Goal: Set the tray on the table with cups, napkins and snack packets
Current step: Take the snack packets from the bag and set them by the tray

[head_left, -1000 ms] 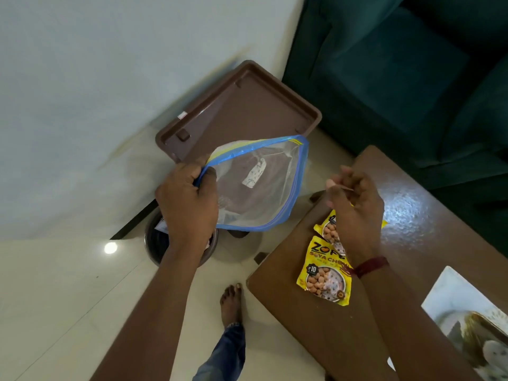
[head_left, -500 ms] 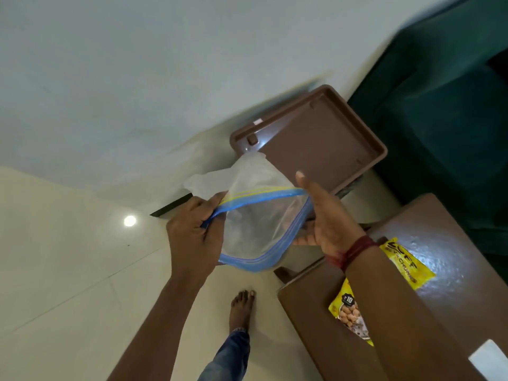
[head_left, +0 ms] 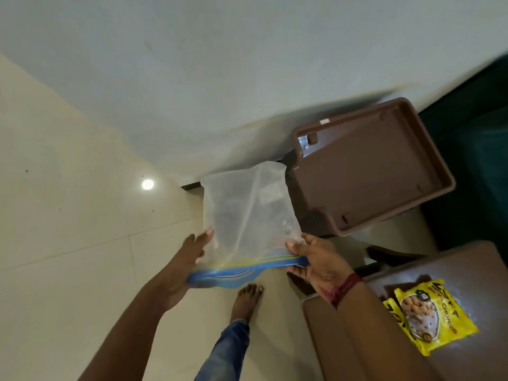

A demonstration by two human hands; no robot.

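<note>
Your zip bag (head_left: 247, 215) looks empty, snack packets (head_left: 428, 317) on the surface (head_left: 481, 270).
Right fingers (head_left: 292, 246) pinch its rim, left fingers (head_left: 206, 234) lie straight against it; lift the tray (head_left: 371, 171) next.

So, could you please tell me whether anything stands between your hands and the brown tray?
Yes, the clear zip bag: the right hand pinches its blue edge, the left hand touches its side, and it overlaps the tray at its left corner in view. Nothing else visible intervenes.

I see the right hand (head_left: 316, 261) pinching the zip bag (head_left: 247, 210) at its blue mouth, left hand (head_left: 187, 264) flat against it, tray (head_left: 371, 174) beyond.
</note>
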